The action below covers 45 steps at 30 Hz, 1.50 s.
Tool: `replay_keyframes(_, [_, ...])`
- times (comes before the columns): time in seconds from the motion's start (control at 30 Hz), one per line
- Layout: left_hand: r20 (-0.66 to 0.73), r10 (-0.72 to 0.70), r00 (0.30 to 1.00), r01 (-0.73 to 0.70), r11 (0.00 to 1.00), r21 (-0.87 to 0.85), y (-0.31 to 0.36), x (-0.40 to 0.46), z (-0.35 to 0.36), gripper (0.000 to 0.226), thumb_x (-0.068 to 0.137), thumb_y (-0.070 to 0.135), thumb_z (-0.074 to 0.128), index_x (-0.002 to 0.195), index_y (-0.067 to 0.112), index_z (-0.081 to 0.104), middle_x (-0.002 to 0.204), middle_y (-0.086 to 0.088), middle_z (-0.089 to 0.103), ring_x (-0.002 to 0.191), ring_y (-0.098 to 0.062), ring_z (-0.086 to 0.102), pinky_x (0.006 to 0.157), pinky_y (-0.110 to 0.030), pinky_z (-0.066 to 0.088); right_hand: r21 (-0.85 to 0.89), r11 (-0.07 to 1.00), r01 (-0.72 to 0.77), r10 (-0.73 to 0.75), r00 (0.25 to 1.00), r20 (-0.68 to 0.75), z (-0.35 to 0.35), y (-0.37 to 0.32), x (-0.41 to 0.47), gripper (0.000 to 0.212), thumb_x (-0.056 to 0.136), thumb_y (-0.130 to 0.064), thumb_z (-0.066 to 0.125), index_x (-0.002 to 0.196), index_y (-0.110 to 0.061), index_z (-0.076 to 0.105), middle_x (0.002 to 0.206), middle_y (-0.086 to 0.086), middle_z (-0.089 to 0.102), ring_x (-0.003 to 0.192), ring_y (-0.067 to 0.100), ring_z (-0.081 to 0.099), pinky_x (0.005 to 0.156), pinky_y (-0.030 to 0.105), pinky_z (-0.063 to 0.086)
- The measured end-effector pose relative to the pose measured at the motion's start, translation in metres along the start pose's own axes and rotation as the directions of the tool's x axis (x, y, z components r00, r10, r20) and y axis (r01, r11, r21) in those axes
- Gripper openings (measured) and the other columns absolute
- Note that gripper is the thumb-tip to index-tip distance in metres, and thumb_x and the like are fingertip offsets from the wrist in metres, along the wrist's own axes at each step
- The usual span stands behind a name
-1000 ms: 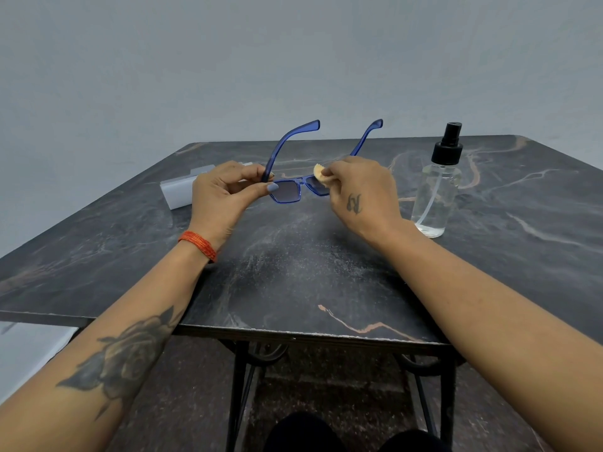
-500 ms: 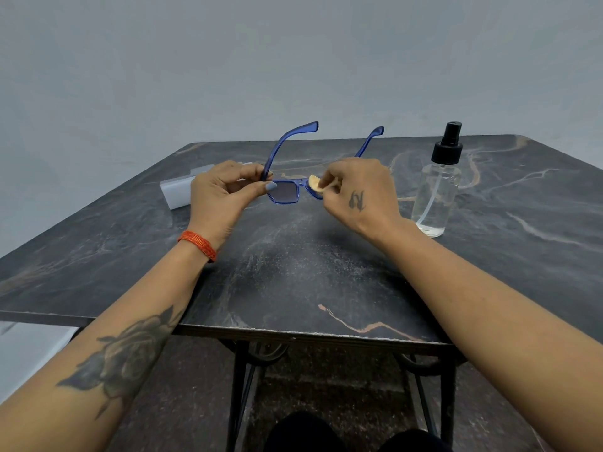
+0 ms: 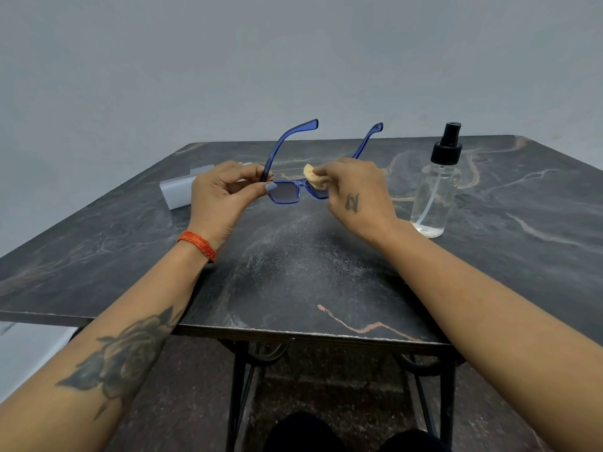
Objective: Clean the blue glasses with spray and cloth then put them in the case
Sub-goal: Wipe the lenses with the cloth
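Glasses with a translucent blue plastic frame and tinted lenses (image 3: 286, 191) are hovering above the middle of the table, temples unfolded and pointing up and away from me. I am pinching their left corner with my left hand (image 3: 222, 194), thumb and curled fingers closing on the hinge end. My right hand (image 3: 354, 194) is gripping a small crumpled beige cloth (image 3: 314, 179) and pressing it onto the right lens, which it is mostly hiding.

A pale grey oblong case (image 3: 176, 192) is lying on the table just beyond my left hand, partly hidden by it. A clear plastic spray bottle with a black pump top (image 3: 436, 187) is standing upright to the right of my right hand, near but not touching it.

Everything is sitting on a dark square table of marble pattern with rusty veins (image 3: 293, 275), on black metal legs. A plain grey wall is rising behind it. The near edge is running under my forearms; bare tabletop is stretching between that edge and my hands, and out to the far right corner.
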State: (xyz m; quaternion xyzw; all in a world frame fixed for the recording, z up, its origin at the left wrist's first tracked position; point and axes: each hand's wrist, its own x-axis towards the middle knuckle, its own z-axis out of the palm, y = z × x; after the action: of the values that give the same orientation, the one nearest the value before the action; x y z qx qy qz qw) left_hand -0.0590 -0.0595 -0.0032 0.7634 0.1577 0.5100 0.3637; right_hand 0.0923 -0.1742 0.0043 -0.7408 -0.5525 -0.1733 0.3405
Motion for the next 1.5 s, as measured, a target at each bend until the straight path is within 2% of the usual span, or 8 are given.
replay_keyframes(0.23, [-0.015, 0.010, 1.000, -0.010, 1.000, 0.026, 0.001, 0.000, 0.000, 0.027, 0.071, 0.009, 0.075, 0.097, 0.012, 0.068, 0.084, 0.004, 0.066, 0.087, -0.020, 0.065, 0.086, -0.036, 0.054, 0.061, 0.996, -0.071, 0.071, 0.997, 0.004, -0.005, -0.005, -0.002, 0.026, 0.078, -0.007, 0.055, 0.095, -0.013, 0.073, 0.086, 0.007, 0.073, 0.078, 0.024, 0.064, 0.067, 0.027, 0.046])
replay_keyframes(0.6, [0.005, 0.014, 1.000, -0.014, 1.000, 0.025, 0.002, 0.000, 0.000, 0.026, 0.072, 0.008, 0.074, 0.097, 0.014, 0.068, 0.083, 0.005, 0.065, 0.085, -0.019, 0.065, 0.086, -0.033, 0.054, -0.133, 0.991, -0.029, 0.026, 0.999, -0.028, 0.002, 0.006, 0.002, 0.023, 0.088, -0.010, 0.046, 0.098, -0.004, 0.066, 0.096, 0.011, 0.067, 0.087, 0.029, 0.059, 0.075, 0.040, 0.049])
replay_keyframes(0.73, [-0.001, 0.017, 1.000, -0.017, 0.999, 0.030, 0.001, 0.000, 0.000, 0.025, 0.072, 0.008, 0.074, 0.096, 0.013, 0.068, 0.083, 0.005, 0.065, 0.086, -0.021, 0.065, 0.085, -0.033, 0.055, -0.059, 0.998, 0.002, -0.002, 1.000, -0.007, 0.004, 0.005, 0.002, 0.025, 0.087, -0.003, 0.047, 0.105, -0.004, 0.065, 0.100, 0.013, 0.067, 0.093, 0.031, 0.059, 0.080, 0.042, 0.048])
replay_keyframes(0.87, [-0.011, 0.020, 1.000, -0.020, 0.999, 0.049, -0.001, 0.001, -0.001, 0.024, 0.071, 0.010, 0.076, 0.094, 0.015, 0.070, 0.074, 0.021, 0.066, 0.083, -0.016, 0.064, 0.085, -0.033, 0.055, 0.056, 0.998, 0.008, -0.008, 1.000, 0.006, 0.002, 0.001, 0.001, 0.030, 0.086, 0.000, 0.049, 0.110, -0.007, 0.067, 0.108, 0.010, 0.069, 0.099, 0.027, 0.061, 0.088, 0.034, 0.047])
replay_keyframes(1.0, [-0.021, 0.029, 0.999, -0.028, 0.998, 0.061, -0.001, 0.000, -0.001, 0.023, 0.071, 0.011, 0.076, 0.093, 0.015, 0.070, 0.076, 0.017, 0.065, 0.083, -0.017, 0.064, 0.085, -0.034, 0.055, 0.120, 0.992, -0.039, 0.037, 0.999, 0.019, -0.001, -0.002, 0.000, 0.029, 0.081, -0.001, 0.053, 0.103, -0.010, 0.070, 0.100, 0.007, 0.071, 0.091, 0.022, 0.062, 0.076, 0.024, 0.043])
replay_keyframes(1.1, [-0.016, 0.027, 0.999, -0.026, 0.998, 0.063, 0.001, 0.000, 0.000, 0.024, 0.072, 0.010, 0.075, 0.095, 0.014, 0.069, 0.083, 0.006, 0.065, 0.085, -0.020, 0.064, 0.086, -0.036, 0.054, 0.124, 0.988, -0.097, 0.095, 0.995, 0.019, -0.003, -0.003, 0.000, 0.026, 0.076, -0.004, 0.054, 0.093, -0.012, 0.073, 0.085, 0.007, 0.071, 0.072, 0.019, 0.057, 0.061, 0.023, 0.038])
replay_keyframes(1.23, [-0.009, 0.020, 1.000, -0.019, 0.998, 0.059, 0.002, -0.001, 0.000, 0.025, 0.072, 0.010, 0.075, 0.096, 0.013, 0.068, 0.084, 0.004, 0.065, 0.086, -0.021, 0.065, 0.085, -0.036, 0.055, 0.049, 0.990, -0.133, 0.133, 0.991, 0.009, -0.005, -0.004, -0.001, 0.026, 0.074, -0.008, 0.053, 0.088, -0.015, 0.073, 0.084, 0.006, 0.071, 0.075, 0.024, 0.060, 0.066, 0.028, 0.045])
replay_keyframes(1.5, [-0.003, -0.002, 1.000, 0.002, 0.999, 0.037, 0.005, -0.002, 0.000, 0.026, 0.072, 0.007, 0.074, 0.096, 0.014, 0.068, 0.083, 0.003, 0.065, 0.083, -0.015, 0.064, 0.085, -0.031, 0.055, -0.156, 0.988, 0.004, -0.003, 1.000, 0.004, -0.001, 0.004, 0.001, 0.023, 0.089, -0.011, 0.045, 0.100, -0.006, 0.065, 0.098, 0.010, 0.066, 0.088, 0.028, 0.059, 0.075, 0.037, 0.049])
